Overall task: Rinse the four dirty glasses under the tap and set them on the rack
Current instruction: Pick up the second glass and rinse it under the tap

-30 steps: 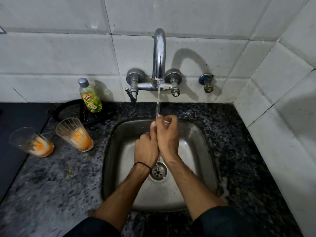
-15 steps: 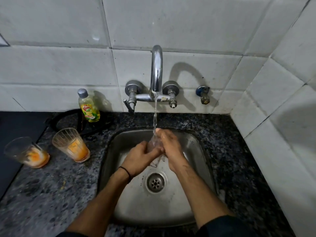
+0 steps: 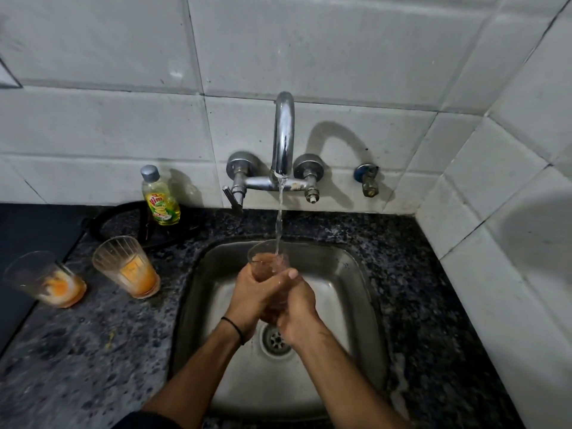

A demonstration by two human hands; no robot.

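Both hands wrap one clear glass (image 3: 266, 258) over the steel sink (image 3: 365, 292). It stands upright under the running tap (image 3: 283, 134), and the stream falls into brownish water inside it. My left hand (image 3: 250, 298) grips its left side, my right hand (image 3: 297, 308) its right and lower part. Two dirty glasses with orange residue stand on the counter to the left: one ribbed (image 3: 127, 266), one further left (image 3: 43, 278). No rack is in view.
A yellow dish-soap bottle (image 3: 159, 199) stands by the wall behind the glasses, next to a black ring stand (image 3: 123, 218). Speckled dark granite counter (image 3: 93, 351) surrounds the sink. A dark surface (image 3: 28, 230) lies at far left; tiled walls close off the back and right.
The glass has turned upright under the stream and is filling with brownish water; earlier my hands covered it. The view has shifted slightly; the counter glasses have not moved.
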